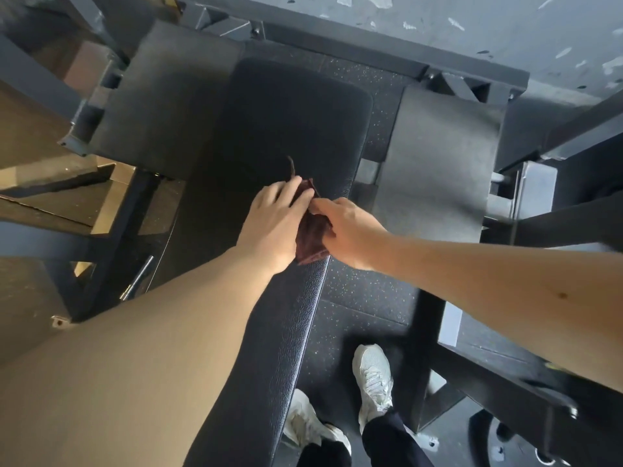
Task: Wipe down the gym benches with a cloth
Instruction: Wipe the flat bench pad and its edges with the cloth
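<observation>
Here, both hands meet on the cloth [313, 241], a dark red rag bunched up on the long black bench [269, 332]. It sits near the pad's right edge, roughly midway along it. The left hand [273, 224] lies over the rag's left side with fairly straight fingers. Its grip is wide, pressing rather than clutching, probably to pin the fabric against the slick vinyl. The right hand [350, 230] comes in from the other side. Its grip looks narrow, thumb and fingertips nipping the rag's right edge, though the fabric partly hides the fingertips. Two hands on one small rag suggests it is being regathered or refolded to turn up a fresh face, rather than pushed in a plain stroke. A thin tail of fabric pokes out beyond the left fingers, towards the far end of the pad.

The person stands to the right of the bench, white shoes [372, 375] on the speckled floor [364, 298]. That stance likely keeps the pad's full length within reach. Two side pads [438, 156] flank the far end, carried on a steel frame [371, 59]; by the task they may want wiping too.

As for containers, none shows: no bucket, bottle or bin. Whether the rag is damp cannot be told.
</observation>
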The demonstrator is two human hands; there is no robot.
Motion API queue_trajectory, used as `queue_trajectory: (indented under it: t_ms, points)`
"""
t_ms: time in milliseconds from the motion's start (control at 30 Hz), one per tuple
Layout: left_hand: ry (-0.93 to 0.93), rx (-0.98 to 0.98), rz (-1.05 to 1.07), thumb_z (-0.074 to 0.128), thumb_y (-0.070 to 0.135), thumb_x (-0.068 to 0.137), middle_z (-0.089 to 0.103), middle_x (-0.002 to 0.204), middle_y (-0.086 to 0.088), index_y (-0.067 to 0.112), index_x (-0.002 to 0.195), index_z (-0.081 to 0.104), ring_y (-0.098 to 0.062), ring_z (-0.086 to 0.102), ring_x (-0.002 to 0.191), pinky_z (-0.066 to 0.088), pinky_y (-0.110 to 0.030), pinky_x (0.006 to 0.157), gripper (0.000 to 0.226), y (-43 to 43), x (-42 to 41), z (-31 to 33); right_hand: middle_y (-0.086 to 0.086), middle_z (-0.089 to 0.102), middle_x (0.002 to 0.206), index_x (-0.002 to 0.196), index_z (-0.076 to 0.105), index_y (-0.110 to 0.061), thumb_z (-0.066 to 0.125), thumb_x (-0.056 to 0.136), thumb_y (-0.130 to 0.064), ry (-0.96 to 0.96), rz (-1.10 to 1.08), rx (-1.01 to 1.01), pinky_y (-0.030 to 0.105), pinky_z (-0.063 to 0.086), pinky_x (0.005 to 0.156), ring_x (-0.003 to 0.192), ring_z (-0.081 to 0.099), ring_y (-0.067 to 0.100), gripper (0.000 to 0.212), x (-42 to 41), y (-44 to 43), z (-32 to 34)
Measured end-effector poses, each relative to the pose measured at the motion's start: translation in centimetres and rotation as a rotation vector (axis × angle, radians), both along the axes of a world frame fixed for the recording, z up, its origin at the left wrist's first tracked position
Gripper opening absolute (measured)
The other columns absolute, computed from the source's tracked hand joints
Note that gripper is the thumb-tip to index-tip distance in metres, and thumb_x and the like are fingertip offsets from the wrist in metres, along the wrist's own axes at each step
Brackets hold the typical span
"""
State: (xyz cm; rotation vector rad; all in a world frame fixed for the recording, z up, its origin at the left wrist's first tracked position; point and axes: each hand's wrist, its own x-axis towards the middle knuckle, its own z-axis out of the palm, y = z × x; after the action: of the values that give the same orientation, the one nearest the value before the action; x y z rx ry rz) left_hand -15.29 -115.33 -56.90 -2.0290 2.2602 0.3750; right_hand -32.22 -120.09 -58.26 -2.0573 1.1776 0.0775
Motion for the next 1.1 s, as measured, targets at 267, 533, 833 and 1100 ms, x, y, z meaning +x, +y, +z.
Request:
queue_trajectory:
  t_ms: [267,533,833,1100]
  points:
    - [-0.043,-0.066,-0.083,0.077,-0.004,0.071,0.044,0.146,-0.007,0.019,0.125,0.060,-0.032,0.042,0.130,0.037,-0.043,0.110,0.061,0.2,1.1,-0.6,0.004,0.024,0.164,0.151,0.041,-0.020,0.074,0.072,-0.005,0.102,0.250,-0.303,0.050,0.039,0.106,0.145,0.026,0.030,0.087,-2.6,4.4,-3.5]
    - [0.061,0.037,-0.098,0.078,0.005,0.076,0.046,0.135,0.000,0.021,0.125,0.059,-0.027,0.045,0.121,0.049,-0.044,0.096,0.054,1.7,0.9,-2.0,0.006,0.051,0.140,0.129,0.063,-0.025,0.081,0.067,-0.001,-0.025,0.261,-0.466,0.047,0.037,0.096,0.121,0.043,0.030,0.069,-3.1,2.2,-4.7]
    - [0.163,0.009,-0.042,0.082,0.026,0.078,0.050,0.137,0.002,0.017,0.125,0.062,-0.027,0.044,0.124,0.046,-0.046,0.097,0.052,2.9,1.3,-2.1,-0.010,0.061,0.125,0.113,0.073,-0.017,0.064,0.095,-0.014,-0.234,0.068,-0.298,0.037,0.031,0.099,0.121,0.044,0.017,0.021,-1.8,0.6,-2.3]
    - [0.912,-0.058,0.715,0.070,0.031,0.089,0.073,0.085,-0.002,0.014,0.097,0.066,-0.020,0.071,0.083,0.057,-0.044,0.080,0.019,1.3,-0.8,0.7,-0.013,0.061,0.086,0.107,0.059,-0.023,0.050,0.103,-0.025,-0.312,-0.371,-0.077,0.010,0.038,0.061,0.078,0.056,-0.004,0.010,1.2,-2.0,2.5]
